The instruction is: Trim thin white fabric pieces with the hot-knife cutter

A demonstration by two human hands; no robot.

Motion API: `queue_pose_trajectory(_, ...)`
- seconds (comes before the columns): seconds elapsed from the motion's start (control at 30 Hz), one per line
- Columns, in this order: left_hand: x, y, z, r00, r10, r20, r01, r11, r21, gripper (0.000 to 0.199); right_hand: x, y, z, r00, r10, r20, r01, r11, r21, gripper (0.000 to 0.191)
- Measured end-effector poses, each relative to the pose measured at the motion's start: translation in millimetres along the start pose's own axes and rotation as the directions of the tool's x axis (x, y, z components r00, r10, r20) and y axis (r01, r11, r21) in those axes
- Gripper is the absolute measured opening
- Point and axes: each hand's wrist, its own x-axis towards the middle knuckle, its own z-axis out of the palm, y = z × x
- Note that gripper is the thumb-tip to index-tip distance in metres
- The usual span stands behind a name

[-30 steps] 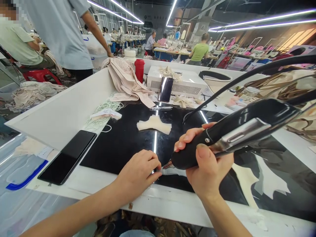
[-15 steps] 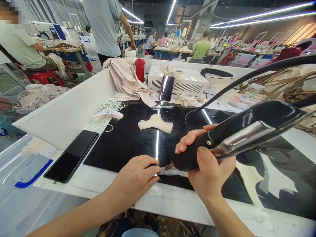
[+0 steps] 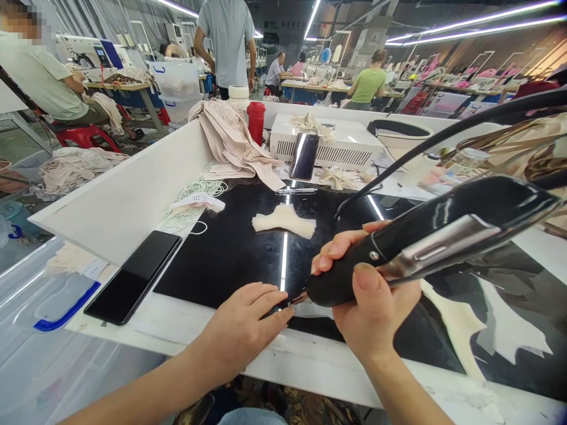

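Note:
My right hand (image 3: 372, 301) is wrapped round a black corded handheld tool (image 3: 425, 236) with a long silver lever and a narrow metal tip. The thumb lies by the lever, and the tip points left toward my left hand (image 3: 248, 321). Between the left thumb and fingers I pinch a small black piece (image 3: 278, 308), mostly covered by the fingers. The tool's tip meets or nearly meets it; I cannot tell which. Under the tip, a translucent strip (image 3: 314, 309) lies on the glossy black board (image 3: 221, 254). Farther back on the board rests a cream fabric cutout (image 3: 284, 222).
A black phone (image 3: 133, 277) lies at left, near pale green cord (image 3: 195, 200). At the back are beige fabric strips (image 3: 230, 141), a red bottle (image 3: 256, 123), a white vented box (image 3: 328, 141) and an upright phone (image 3: 305, 156). The tool's cable (image 3: 425, 144) arches at right.
The tool tip and my left fingers are closer together, with the small black piece between them. The view has shifted slightly. A standing person in the background has moved farther away.

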Motion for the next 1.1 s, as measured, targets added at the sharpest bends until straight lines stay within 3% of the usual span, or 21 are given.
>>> queue_pose_trajectory(0.2,-3.1,-0.3,0.7,1.000,-0.014,-0.013,0.013,0.999,-0.032,0.020,-0.2,-1.9,0.1,1.000,0.012,0.010,-0.012,0.999,-0.031,0.033)
queue_pose_trajectory(0.43,-2.5,-0.8,-8.0,0.997,-0.068,-0.041,0.064,0.994,-0.086,0.025,-3.6,-12.8,1.1,1.000,0.026,-0.012,-0.027,0.999,-0.021,0.038)
queue_pose_trajectory(0.8,7.3,-5.7,-10.8,0.997,-0.018,0.080,0.024,0.997,-0.077,0.022,-7.5,-15.2,-2.1,0.997,0.068,0.042,-0.068,0.998,0.006,0.034)
queue_pose_trajectory(1.03,39.6,-31.5,-3.3,0.980,0.103,0.168,-0.065,0.974,-0.219,0.017,18.2,-33.8,-16.9,0.989,-0.022,-0.148,0.010,0.997,-0.082,0.035)
queue_pose_trajectory(1.1,53.4,-38.5,0.8,0.967,0.130,0.218,-0.065,0.957,-0.282,0.027,22.5,-34.0,-23.1,0.983,-0.036,-0.178,0.015,0.992,-0.122,0.033)
